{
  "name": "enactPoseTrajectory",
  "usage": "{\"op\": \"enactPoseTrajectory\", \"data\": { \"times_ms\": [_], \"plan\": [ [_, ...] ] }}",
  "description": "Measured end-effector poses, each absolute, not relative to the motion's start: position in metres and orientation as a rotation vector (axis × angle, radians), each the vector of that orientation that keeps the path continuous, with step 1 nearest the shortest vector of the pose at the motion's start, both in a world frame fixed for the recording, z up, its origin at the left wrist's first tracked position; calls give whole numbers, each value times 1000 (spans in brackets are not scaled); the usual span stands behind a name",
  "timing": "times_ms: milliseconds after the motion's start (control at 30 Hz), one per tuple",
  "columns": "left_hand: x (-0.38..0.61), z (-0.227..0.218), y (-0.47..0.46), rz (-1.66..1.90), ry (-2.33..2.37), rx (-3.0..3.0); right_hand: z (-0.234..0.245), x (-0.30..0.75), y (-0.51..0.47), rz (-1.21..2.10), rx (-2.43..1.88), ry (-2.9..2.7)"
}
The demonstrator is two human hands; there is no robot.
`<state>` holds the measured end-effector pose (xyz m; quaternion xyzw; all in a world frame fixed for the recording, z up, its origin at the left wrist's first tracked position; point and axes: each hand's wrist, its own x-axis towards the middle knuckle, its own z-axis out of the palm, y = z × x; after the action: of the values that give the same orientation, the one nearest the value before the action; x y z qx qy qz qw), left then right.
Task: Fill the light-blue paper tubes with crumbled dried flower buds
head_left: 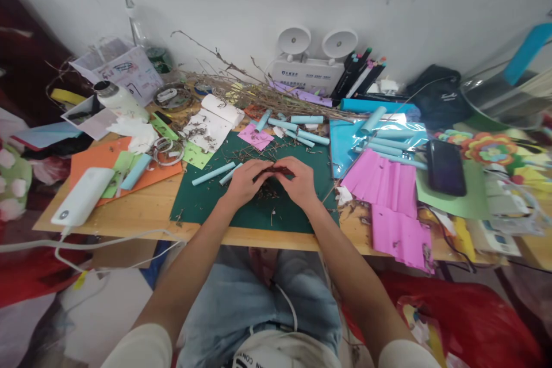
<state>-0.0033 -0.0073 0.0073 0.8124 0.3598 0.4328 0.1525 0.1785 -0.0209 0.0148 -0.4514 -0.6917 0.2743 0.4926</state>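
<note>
Over the green cutting mat (302,213), my left hand (246,184) and my right hand (298,181) meet fingertip to fingertip. Both are closed in a pinch on brown dried twigs (273,169), which the fingers partly hide. Loose bits of dry plant lie on the mat below and behind the hands. A light blue paper tube (213,173) rests left of my left hand, with a second, shorter-looking one partly behind that hand. Beyond the hands, a pink paper square (255,137) and several more blue tubes (310,137) lie at the mat's far edge.
A bundle of long dry branches (276,98) stretches along the wall. Pink crepe paper (394,184) and a dark phone (446,167) lie at right. At left are a white power bank (83,195) with a cable, orange paper (97,158) and a white bottle (121,100).
</note>
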Motion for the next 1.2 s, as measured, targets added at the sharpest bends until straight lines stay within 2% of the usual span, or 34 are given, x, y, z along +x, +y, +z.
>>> {"op": "enactPoseTrajectory", "data": {
  "times_ms": [333,533,867,1033,1200],
  "plan": [
    [-3,5,-5,1315,1106,2251,21,183,-20,562,-1122,-1691],
    [-4,4,-4,1316,1219,2213,17,182,-19,677,-1125,-1589],
    [-5,4,-2,1234,1155,2384,16,182,-19,699,-1138,-1581],
    [-5,4,-2,1197,1107,2405,10,178,-19,852,-1156,-1499],
    [-6,2,-3,1305,1152,2309,12,181,-19,714,-1197,-1519]
  ]
}}
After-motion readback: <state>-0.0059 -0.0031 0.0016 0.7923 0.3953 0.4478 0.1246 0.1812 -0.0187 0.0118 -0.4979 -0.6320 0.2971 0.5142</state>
